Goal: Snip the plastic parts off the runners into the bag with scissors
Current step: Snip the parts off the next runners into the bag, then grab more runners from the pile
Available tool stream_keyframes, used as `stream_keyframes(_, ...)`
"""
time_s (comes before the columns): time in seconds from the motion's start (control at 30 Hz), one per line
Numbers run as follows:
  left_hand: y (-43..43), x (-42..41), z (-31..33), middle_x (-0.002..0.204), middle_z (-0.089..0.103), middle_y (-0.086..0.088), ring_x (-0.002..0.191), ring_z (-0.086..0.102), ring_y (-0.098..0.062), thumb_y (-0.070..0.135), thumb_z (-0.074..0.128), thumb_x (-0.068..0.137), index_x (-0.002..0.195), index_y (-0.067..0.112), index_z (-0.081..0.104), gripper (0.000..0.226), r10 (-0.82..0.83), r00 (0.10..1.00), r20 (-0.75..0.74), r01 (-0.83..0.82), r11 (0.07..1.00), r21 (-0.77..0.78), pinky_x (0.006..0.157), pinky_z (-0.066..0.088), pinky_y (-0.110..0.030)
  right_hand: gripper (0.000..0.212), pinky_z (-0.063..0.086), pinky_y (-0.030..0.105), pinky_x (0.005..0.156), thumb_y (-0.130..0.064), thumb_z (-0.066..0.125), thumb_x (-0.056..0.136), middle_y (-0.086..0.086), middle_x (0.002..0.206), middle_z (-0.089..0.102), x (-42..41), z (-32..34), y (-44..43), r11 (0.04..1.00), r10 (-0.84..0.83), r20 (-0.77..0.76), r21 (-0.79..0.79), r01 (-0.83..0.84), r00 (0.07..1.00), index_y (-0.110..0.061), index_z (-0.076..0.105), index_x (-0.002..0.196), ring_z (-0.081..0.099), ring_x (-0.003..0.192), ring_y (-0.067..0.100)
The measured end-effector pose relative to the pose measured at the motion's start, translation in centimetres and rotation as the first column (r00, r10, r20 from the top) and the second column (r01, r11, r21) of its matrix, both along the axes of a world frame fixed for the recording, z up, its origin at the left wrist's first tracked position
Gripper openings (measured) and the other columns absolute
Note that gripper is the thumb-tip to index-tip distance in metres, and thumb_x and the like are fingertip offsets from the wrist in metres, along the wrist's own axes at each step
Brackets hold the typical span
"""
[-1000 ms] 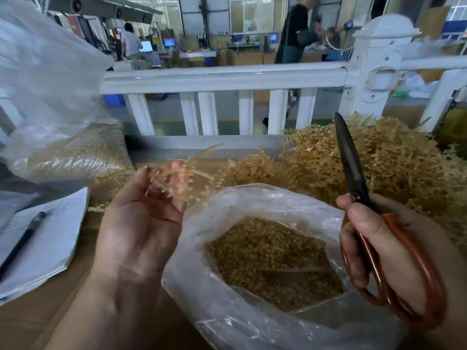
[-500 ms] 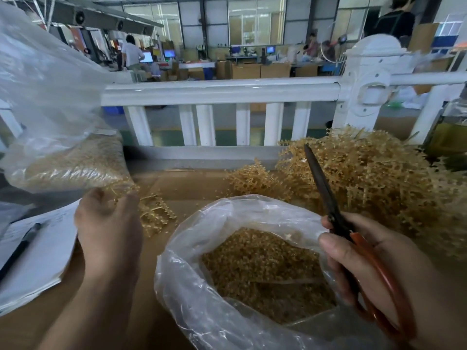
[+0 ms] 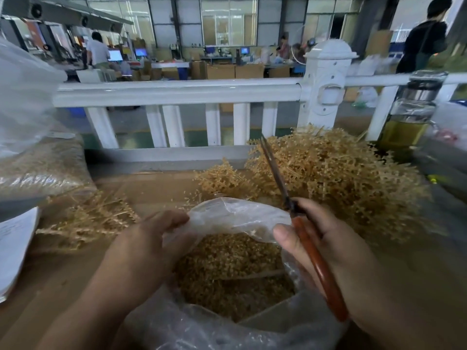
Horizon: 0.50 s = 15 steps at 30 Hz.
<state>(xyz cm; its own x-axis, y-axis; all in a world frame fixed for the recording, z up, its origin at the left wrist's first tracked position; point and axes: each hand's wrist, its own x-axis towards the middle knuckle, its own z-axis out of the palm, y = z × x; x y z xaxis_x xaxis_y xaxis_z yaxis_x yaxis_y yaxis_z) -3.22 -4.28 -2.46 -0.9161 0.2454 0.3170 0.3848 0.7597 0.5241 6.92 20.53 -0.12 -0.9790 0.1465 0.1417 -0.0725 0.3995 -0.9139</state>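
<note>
Pinching the left rim of the clear, crinkly plastic bag (image 3: 235, 213) with the left hand (image 3: 149, 253), fingers (image 3: 174, 219) curled on the thin film. Gripping the long scissors with red-brown handles (image 3: 312, 263) in the right hand (image 3: 338, 251), fingers wrapped round the handles. Dark blades almost together, pointing up and away. No runner held in either hand.

Sitting on the brown worktop (image 3: 50, 286), right between both hands, with an open mouth: the bag. Already partly filled with small tan snipped plastic parts (image 3: 227, 269). Heaped just behind the bag and off to the right: the big tangled pile of tan plastic runners (image 3: 328, 178). Lying to the left: a smaller, flatter bunch of tan stems (image 3: 88, 221), maybe already bare, hard to tell.

Plenty to go wrong from here.
- Might tip the bag by tugging the rim too hard, and spill the little parts all over the worktop.
- Might poke or slice the thin film, with sharp blades so near it.
- Might nick the left hand by bringing the scissors in too close at the rim.
- Could knock over the tall glass bottle of yellow-green drink (image 3: 409, 122) when reaching into the pile just beside it.
- Could drop snipped parts outside a floppy, half-folded mouth.

Safer to spread the rim wide, gently, before cutting again.
</note>
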Motion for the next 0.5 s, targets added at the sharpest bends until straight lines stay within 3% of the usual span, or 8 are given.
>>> stream_keyframes(0.07, 0.2, 0.2, -0.1, 0.09, 0.063, 0.03, 0.083, 0.066, -0.011, 0.045, 0.074, 0.083, 0.102, 0.036, 0.076, 0.021, -0.019, 0.992, -0.123, 0.014, 0.999, -0.044, 0.076, 0.045, -0.031, 0.054, 0.05, 0.029, 0.067, -0.084, 0.053, 0.068, -0.025, 0.089, 0.067, 0.0, -0.3, -0.4, 0.981, -0.009, 0.008, 0.191, 0.007, 1.0, -0.053, 0.052, 0.113, 0.064, 0.077, -0.008)
stream_keyframes(0.13, 0.5, 0.6, 0.0, 0.086, 0.063, 0.025, 0.069, 0.057, -0.001, 0.046, 0.074, 0.084, 0.093, 0.033, 0.077, 0.016, -0.059, 0.979, -0.195, 0.039, 0.994, -0.106, 0.078, 0.049, -0.039, 0.054, 0.055, 0.032, 0.072, -0.081, 0.048, 0.069, -0.025, 0.091, 0.066, -0.2, -0.9, -0.8, 0.934, -0.057, 0.009, 0.353, 0.05, 0.998, -0.049, 0.048, 0.112, 0.064, 0.079, -0.005)
stream_keyframes(0.2, 0.8, 1.0, 0.3, 0.083, 0.062, 0.025, 0.064, 0.046, 0.008, 0.057, 0.065, 0.086, 0.088, 0.035, 0.074, 0.024, -0.092, 0.983, -0.158, 0.064, 0.982, -0.177, 0.078, 0.048, -0.038, 0.052, 0.056, 0.029, 0.073, -0.08, 0.047, 0.072, -0.025, 0.088, 0.064, -0.4, -1.5, -1.1, 0.865, -0.103, -0.008, 0.493, 0.093, 0.995, -0.05, 0.042, 0.114, 0.062, 0.079, -0.004)
stream_keyframes(0.3, 1.2, 1.5, 1.1, 0.08, 0.063, 0.02, 0.066, 0.053, 0.002, 0.066, 0.049, 0.084, 0.079, 0.036, 0.067, 0.036, -0.105, 0.993, -0.055, 0.089, 0.966, -0.241, 0.067, 0.045, -0.03, 0.049, 0.053, 0.029, 0.071, -0.076, 0.048, 0.08, -0.024, 0.087, 0.063, -0.5, -2.4, -1.2, 0.773, -0.128, -0.068, 0.618, 0.142, 0.99, -0.048, 0.04, 0.12, 0.058, 0.08, -0.002)
stream_keyframes(0.5, 1.5, 1.7, 1.9, 0.071, 0.059, 0.016, 0.065, 0.056, -0.002, 0.071, 0.043, 0.085, 0.073, 0.031, 0.055, 0.043, -0.112, 0.994, 0.001, 0.102, 0.896, -0.433, 0.06, 0.045, -0.024, 0.036, 0.041, 0.026, 0.059, -0.068, 0.043, 0.083, -0.019, 0.07, 0.053, -0.6, -2.4, -1.5, 0.6, -0.091, -0.233, 0.763, 0.24, 0.968, -0.04, 0.048, 0.104, 0.049, 0.07, 0.008)
